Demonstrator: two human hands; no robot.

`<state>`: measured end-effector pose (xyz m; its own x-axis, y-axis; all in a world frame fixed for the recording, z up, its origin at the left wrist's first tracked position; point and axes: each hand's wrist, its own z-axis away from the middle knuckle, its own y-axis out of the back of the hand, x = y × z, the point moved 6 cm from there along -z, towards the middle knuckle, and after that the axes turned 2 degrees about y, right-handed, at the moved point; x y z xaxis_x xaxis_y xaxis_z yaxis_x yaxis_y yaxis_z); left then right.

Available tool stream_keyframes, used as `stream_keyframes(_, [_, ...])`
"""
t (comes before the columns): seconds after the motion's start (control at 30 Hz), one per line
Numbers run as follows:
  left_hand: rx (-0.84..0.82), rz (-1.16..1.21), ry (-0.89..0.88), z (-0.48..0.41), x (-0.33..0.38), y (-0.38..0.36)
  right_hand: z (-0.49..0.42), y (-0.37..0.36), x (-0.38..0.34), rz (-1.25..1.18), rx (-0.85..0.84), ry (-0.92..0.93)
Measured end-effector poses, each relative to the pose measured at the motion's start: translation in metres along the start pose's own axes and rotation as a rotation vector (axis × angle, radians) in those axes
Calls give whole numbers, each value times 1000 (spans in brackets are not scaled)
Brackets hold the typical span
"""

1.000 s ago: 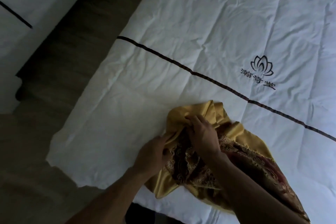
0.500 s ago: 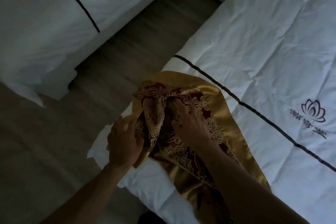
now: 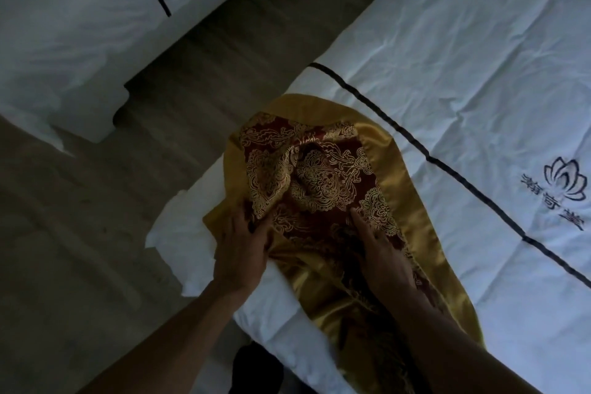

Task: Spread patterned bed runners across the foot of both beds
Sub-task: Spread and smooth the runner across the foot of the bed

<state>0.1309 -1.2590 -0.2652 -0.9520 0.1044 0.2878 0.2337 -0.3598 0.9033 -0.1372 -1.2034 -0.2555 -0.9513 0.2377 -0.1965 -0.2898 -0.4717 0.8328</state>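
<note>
gold runner [image 3: 319, 176], in left hand [image 3: 240, 249], seemingly overhangs bed [image 3: 479, 57] edge.

A bunched gold-and-red runner [image 3: 323, 176] lies on the white bed's [image 3: 463, 80] corner.

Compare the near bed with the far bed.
The near bed carries the bunched gold-and-red runner, which the left hand grips and the right hand rests on; the far bed shows none. The near bed bears an embroidered lotus logo; the far bed's visible part has none. Both have white covers with a dark stripe.
</note>
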Motion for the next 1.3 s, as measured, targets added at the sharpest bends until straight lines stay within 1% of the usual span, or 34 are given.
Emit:
stream_keyframes(0.07, [0, -54, 40, -4, -4, 9, 14, 11, 31, -13, 30, -85])
stream_keyframes(0.17, [11, -80, 100, -6, -13, 24, 43, 18, 84, -5, 1, -223])
stream_keyframes(0.23, [36, -82, 131, -8, -17, 33, 57, 19, 107, -29, -9, -270])
stream_keyframes(0.3, [89, -99, 124, -9, -16, 38, 60, 22, 113, -51, -2, -276])
stream_keyframes(0.37, [140, -106, 47, -6, -4, 37, 54, 24, 105, -13, 13, -222])
stream_keyframes(0.47, [210, -96, -166, 7, 23, 33, 30, 27, 74, -6, 49, -106])
stream_keyframes(0.53, [225, -17, -310, 18, 35, 26, 11, 24, 53, -51, 55, -41])
stream_keyframes(0.57, [207, 18, -380, 25, 38, 19, 2, 22, 43, -80, 50, -17])
stream_keyframes(0.63, [81, 51, -488, 38, 39, -3, -14, 18, 25, -141, 53, 22])
stream_keyframes(0.7, [-61, 14, -513, 46, 31, -27, -25, 15, 12, -196, 68, 54])
stream_keyframes(0.77, [-114, -66, -464, 48, 22, -40, -31, 10, 6, -213, 31, 76])
stream_keyframes(0.87, [-132, -125, -394, 45, 16, -47, -28, -3, 1, -139, -37, 125])
stream_keyframes(0.97, [-112, -116, -336, 44, 15, -42, -25, -5, 6, -83, -15, 123])
stream_keyframes(1.03, [-61, -59, -272, 42, 10, -31, -24, 2, 8, -77, 16, 114])
stream_keyframes(1.1, [22, 15, -125, 34, -4, -13, -24, 12, 8, -43, 43, 93])
stream_keyframes(1.17, [102, 57, 79, 22, -24, 6, -26, 22, 9, 20, 72, 42])
stream_keyframes(1.23, [88, 52, 223, 13, -43, 18, -26, 30, 12, 55, 76, -30])
stream_keyframes(1.3, [91, 77, 308, 4, -59, 23, -24, 30, 10, 79, 14, -73])
